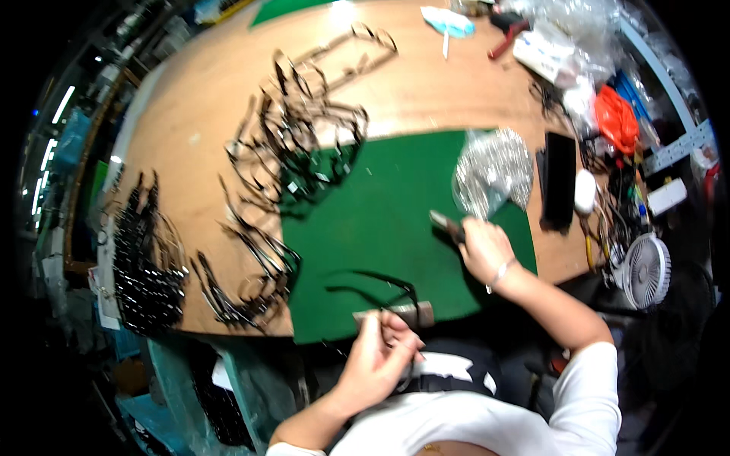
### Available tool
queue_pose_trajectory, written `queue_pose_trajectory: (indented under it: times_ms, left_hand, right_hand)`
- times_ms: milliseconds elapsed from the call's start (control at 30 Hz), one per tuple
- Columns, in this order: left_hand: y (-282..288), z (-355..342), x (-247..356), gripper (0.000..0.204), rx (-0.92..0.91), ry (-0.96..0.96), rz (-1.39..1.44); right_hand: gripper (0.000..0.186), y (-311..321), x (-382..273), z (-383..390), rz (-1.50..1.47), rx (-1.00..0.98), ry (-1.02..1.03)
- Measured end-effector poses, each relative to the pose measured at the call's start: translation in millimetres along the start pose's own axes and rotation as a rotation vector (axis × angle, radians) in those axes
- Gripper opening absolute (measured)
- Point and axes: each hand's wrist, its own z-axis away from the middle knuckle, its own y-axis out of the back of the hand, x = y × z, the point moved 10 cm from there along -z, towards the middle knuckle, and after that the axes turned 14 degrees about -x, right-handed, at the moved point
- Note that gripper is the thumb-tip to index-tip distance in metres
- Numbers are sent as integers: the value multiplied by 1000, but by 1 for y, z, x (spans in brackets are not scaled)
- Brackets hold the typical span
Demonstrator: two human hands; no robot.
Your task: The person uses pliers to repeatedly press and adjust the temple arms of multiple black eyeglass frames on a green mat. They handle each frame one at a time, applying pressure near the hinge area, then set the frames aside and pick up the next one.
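My left hand (376,356) was pinched on a dark glasses frame (404,285), fingers closed, at the near edge of the green mat (380,205); its arms stuck out over the mat. A greyish block (420,313) sat right by it, partly hidden. My right hand (485,247) was wrapped round a tool (445,223), metal tip pointing far-left, over the mat's right side; exact type, can't tell. Just beyond that hand: clear bag of silvery bits (494,171), on the mat's far-right corner. Black case (560,178) to its right, on the bench (194,129). Left of the mat, near: loose frames (255,277). Farther back, a tangled heap of frames (300,121), partly over the mat's far-left corner. Far left, dense black stack of frames (148,266). Right side: white fan (646,272), orange-red bag (616,120).
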Motion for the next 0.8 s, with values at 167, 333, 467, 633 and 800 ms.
queue_pose_trajectory:
  times_ms: [167,333,467,633,800]
  left_hand:
    - [0,31,12,44,132,-74,-28]
    - [7,22,-9,48,151,-24,-103]
    - [0,7,-17,50,73,-61,-148]
    - [3,2,-27,48,78,-57,-62]
    - [1,0,-27,48,72,-83,-46]
  right_hand:
    - [15,15,15,4,-278,-62,15]
    - [15,28,12,2,-295,0,58]
    - [14,6,9,-6,-240,-4,21]
    - [11,8,1,-7,-257,57,49]
    - [11,1,-5,-6,-249,-63,27]
